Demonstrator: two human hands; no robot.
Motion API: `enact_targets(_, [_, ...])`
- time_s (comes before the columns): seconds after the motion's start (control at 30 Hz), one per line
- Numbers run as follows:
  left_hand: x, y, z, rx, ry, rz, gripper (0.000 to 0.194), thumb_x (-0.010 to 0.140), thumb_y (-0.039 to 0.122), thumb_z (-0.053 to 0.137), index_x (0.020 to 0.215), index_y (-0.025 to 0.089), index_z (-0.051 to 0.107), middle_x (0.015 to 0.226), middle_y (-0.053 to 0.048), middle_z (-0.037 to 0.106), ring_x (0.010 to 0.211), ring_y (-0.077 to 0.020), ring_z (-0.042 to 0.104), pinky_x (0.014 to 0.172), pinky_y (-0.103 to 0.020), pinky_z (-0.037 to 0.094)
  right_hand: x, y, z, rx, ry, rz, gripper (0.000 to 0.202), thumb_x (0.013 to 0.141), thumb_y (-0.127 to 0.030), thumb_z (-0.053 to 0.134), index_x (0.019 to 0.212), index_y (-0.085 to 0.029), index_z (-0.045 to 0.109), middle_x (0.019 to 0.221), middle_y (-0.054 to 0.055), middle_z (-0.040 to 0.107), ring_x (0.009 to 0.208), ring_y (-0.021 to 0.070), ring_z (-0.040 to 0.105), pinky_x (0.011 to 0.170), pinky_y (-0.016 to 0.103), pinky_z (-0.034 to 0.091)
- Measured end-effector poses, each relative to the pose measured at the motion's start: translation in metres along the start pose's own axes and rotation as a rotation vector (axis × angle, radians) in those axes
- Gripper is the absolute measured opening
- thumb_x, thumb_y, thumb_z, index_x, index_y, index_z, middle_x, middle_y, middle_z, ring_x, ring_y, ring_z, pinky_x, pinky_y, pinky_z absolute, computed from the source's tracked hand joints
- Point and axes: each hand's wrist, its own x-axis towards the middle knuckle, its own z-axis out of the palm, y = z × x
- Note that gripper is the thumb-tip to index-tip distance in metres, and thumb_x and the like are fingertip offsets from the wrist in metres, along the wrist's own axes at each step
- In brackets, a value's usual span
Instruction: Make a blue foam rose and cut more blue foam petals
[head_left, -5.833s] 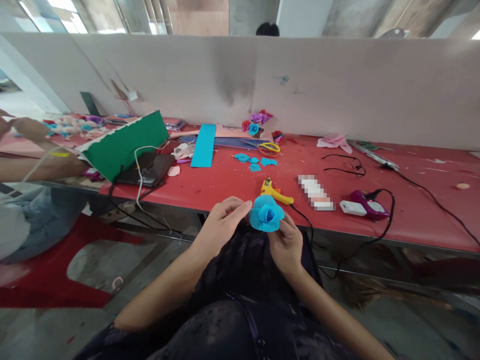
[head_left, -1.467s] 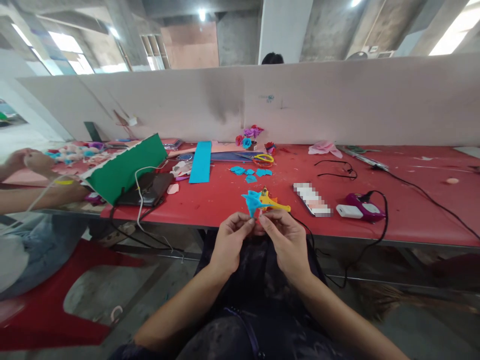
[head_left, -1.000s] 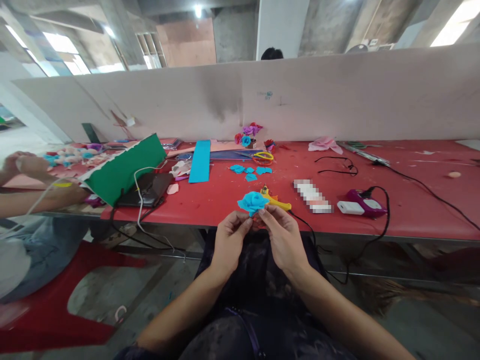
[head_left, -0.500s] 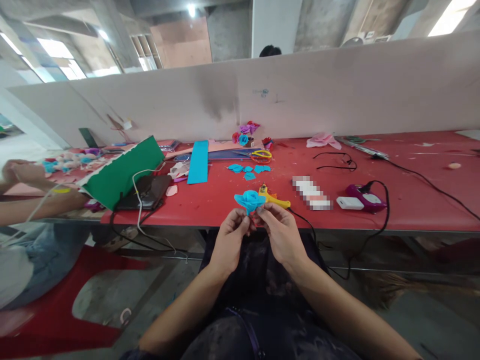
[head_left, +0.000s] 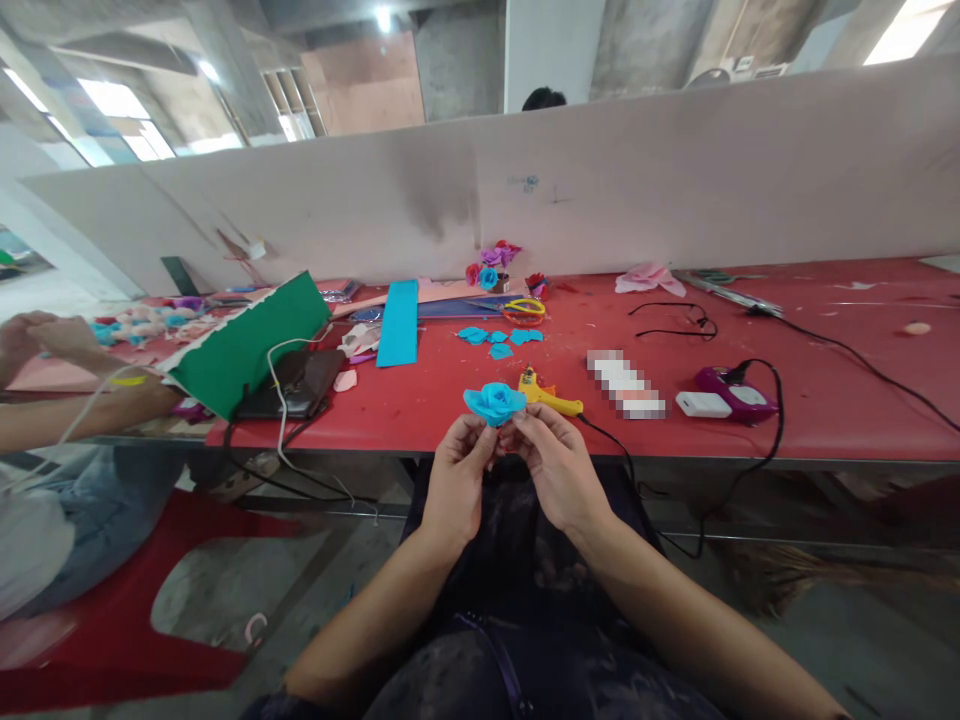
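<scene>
A blue paper flower (head_left: pixel 495 402) with layered petals is held up near the table's front edge. My left hand (head_left: pixel 459 470) pinches it low down from the left side. From the right, my right hand (head_left: pixel 559 465) has its thumb and fingers closed at the flower's base and lower petals. The flower's underside is partly hidden by my fingers. Just behind my right hand lies a yellow glue gun (head_left: pixel 551 394), its cord running off the edge. Several loose blue petals (head_left: pixel 499 338) lie flat farther back on the red table (head_left: pixel 420 420).
Yellow-handled scissors (head_left: pixel 525 310), a blue paper strip (head_left: pixel 397 322) and finished flowers (head_left: pixel 499 262) are at the back. Eyeglasses (head_left: pixel 679 320) and a purple power socket (head_left: pixel 739 395) lie right. Left are a green board (head_left: pixel 247 345) and a co-worker's arms (head_left: pixel 82 400).
The flower has tipped so its open top faces me more, and it has shifted slightly left. Both hands keep their hold.
</scene>
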Motion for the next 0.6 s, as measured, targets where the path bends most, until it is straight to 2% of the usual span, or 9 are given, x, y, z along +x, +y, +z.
enact_targets(0.17, [-0.0001,-0.001,-0.0004,0.011,0.013,0.022,0.013,0.082,0.029,0.067,0.079,0.018,0.06,0.073,0.002,0.058,0.067,-0.0081,0.049,0.064,-0.021,0.038,-0.0002,-0.0002,0.003,-0.008,-0.003,0.0,0.013,0.075,-0.031,0.072,0.069,-0.02,0.066,0.064,-0.004,0.06,0.063,0.0117,0.056,0.068,0.026,0.048])
enact_targets(0.4, [-0.0006,0.0051,0.0062,-0.193,0.025,-0.107,0.018,0.076,0.029,0.073,0.076,0.015,0.061,0.071,0.002,0.057,0.065,-0.0068,0.05,0.063,-0.019,0.039,-0.0032,0.001,0.0032,0.007,-0.013,0.003,0.008,0.076,-0.024,0.071,0.07,-0.021,0.067,0.066,-0.004,0.059,0.065,0.0101,0.054,0.069,0.024,0.046])
enact_targets(0.6, [-0.0003,0.0066,0.008,-0.262,0.048,-0.128,0.019,0.072,0.028,0.077,0.075,0.016,0.062,0.069,0.002,0.059,0.063,-0.0062,0.051,0.06,-0.017,0.039,-0.0032,0.0035,0.0039,0.013,-0.032,-0.033,0.008,0.078,-0.023,0.069,0.071,-0.021,0.067,0.067,-0.004,0.059,0.066,0.0105,0.053,0.069,0.025,0.044])
